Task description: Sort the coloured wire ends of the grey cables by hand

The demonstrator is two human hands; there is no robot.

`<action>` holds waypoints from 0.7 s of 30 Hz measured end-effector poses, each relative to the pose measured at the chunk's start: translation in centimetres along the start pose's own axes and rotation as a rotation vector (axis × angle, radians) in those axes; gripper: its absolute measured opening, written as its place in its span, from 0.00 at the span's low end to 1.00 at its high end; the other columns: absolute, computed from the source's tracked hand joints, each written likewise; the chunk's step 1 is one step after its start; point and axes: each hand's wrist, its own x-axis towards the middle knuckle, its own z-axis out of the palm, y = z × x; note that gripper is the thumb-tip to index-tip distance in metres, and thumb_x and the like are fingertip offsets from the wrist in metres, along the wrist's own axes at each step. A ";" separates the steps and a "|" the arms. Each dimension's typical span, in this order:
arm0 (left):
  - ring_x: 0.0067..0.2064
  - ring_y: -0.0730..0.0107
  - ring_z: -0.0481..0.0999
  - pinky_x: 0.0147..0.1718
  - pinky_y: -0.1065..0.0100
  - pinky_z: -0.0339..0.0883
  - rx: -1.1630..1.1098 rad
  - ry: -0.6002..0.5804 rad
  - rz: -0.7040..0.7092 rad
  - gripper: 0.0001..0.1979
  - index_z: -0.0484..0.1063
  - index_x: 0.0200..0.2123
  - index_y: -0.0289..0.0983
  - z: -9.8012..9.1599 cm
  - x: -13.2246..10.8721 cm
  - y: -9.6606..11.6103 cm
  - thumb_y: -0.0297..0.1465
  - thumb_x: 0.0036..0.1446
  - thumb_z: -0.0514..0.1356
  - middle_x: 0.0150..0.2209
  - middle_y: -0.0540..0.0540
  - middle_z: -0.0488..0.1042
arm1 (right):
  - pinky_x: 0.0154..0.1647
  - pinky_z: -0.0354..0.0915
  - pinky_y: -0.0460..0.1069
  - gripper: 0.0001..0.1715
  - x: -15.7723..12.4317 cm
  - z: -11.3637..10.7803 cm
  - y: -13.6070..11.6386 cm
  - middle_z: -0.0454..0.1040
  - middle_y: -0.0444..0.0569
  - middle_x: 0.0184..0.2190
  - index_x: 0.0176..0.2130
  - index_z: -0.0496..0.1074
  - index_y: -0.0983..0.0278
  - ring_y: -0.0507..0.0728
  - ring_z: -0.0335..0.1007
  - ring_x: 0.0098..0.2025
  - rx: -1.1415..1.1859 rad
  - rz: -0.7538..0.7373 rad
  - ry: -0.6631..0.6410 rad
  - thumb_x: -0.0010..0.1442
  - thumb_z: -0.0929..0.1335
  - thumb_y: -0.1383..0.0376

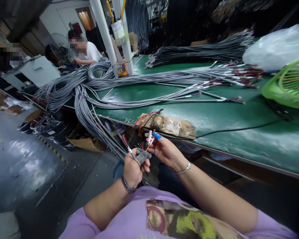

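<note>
right, so the green table [226, 124] stretches across the far side, and long grey cables [139, 79] sweep along it, spilling over its edge at the left. on the near edge sits the wooden board [188, 128], just beyond the hands, a handy place to brace if the grip starts to wobble.

now the hands, out in front of the table edge: the left hand [134, 169] is closed around a cable end, grey covers on its fingers, while the right hand [165, 151], blue at the fingertip, pinches a small pink clip [150, 138]. a white sleeve [131, 152] pokes out on the left, reddish strands at its tip; how it joins the rest is hidden in the fist.

and down to the finest things, the coloured wires [142, 146], fanned out between the two hands. whether the clip touches one, i can't tell. good form here, i'd say: left grip firm and close to the wires' roots, fan spread so no two cross, right hand light, one wire at a time, no yanking on those thin strands.
</note>
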 end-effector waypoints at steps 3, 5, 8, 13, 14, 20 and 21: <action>0.12 0.81 0.64 0.11 0.78 0.49 -0.004 0.012 -0.001 0.12 0.70 0.24 0.33 0.2 0.3 0.1 0.36 0.48 0.63 0.16 0.51 0.69 | 0.29 0.63 0.47 0.21 0.1 -0.3 0.7 0.71 0.45 0.24 0.29 0.73 0.64 0.50 0.64 0.25 -0.105 -0.139 0.048 0.53 0.69 0.48; 0.12 0.80 0.63 0.11 0.78 0.49 -0.002 0.009 -0.005 0.11 0.70 0.24 0.33 0.3 0.4 0.1 0.36 0.48 0.63 0.16 0.51 0.69 | 0.29 0.62 0.47 0.24 0.1 -0.5 1.2 0.71 0.45 0.23 0.29 0.74 0.64 0.50 0.63 0.25 -0.205 -0.256 0.086 0.53 0.68 0.46; 0.12 0.80 0.63 0.11 0.77 0.49 0.002 0.010 -0.010 0.12 0.70 0.24 0.33 0.4 0.5 -0.1 0.37 0.48 0.63 0.15 0.51 0.69 | 0.28 0.61 0.47 0.25 0.4 -0.5 1.4 0.71 0.45 0.23 0.28 0.74 0.64 0.51 0.63 0.26 -0.191 -0.231 0.084 0.51 0.68 0.44; 0.12 0.80 0.63 0.11 0.77 0.49 -0.002 0.022 -0.025 0.13 0.68 0.23 0.34 0.5 0.7 -0.2 0.38 0.47 0.63 0.15 0.51 0.69 | 0.29 0.64 0.48 0.23 0.7 0.0 1.0 0.75 0.46 0.27 0.30 0.75 0.64 0.51 0.66 0.26 0.049 -0.022 0.036 0.48 0.72 0.46; 0.12 0.80 0.63 0.11 0.77 0.49 0.001 0.023 -0.027 0.13 0.68 0.23 0.34 0.4 0.7 -0.2 0.38 0.46 0.63 0.15 0.51 0.69 | 0.29 0.64 0.47 0.22 0.8 0.1 1.0 0.75 0.45 0.26 0.29 0.74 0.64 0.51 0.66 0.26 0.070 -0.016 0.035 0.48 0.72 0.47; 0.12 0.80 0.63 0.11 0.76 0.47 0.034 0.030 -0.041 0.13 0.67 0.23 0.34 0.4 0.9 -0.5 0.39 0.45 0.63 0.15 0.52 0.69 | 0.29 0.63 0.47 0.21 1.1 0.1 1.0 0.74 0.43 0.25 0.28 0.73 0.63 0.50 0.66 0.25 0.095 -0.040 0.030 0.49 0.72 0.48; 0.12 0.80 0.63 0.11 0.76 0.47 0.036 0.031 -0.044 0.14 0.67 0.22 0.34 0.3 0.9 -0.5 0.39 0.45 0.63 0.15 0.52 0.69 | 0.29 0.63 0.47 0.21 1.1 0.0 1.1 0.74 0.43 0.26 0.29 0.73 0.63 0.49 0.66 0.26 0.089 -0.039 0.022 0.49 0.71 0.47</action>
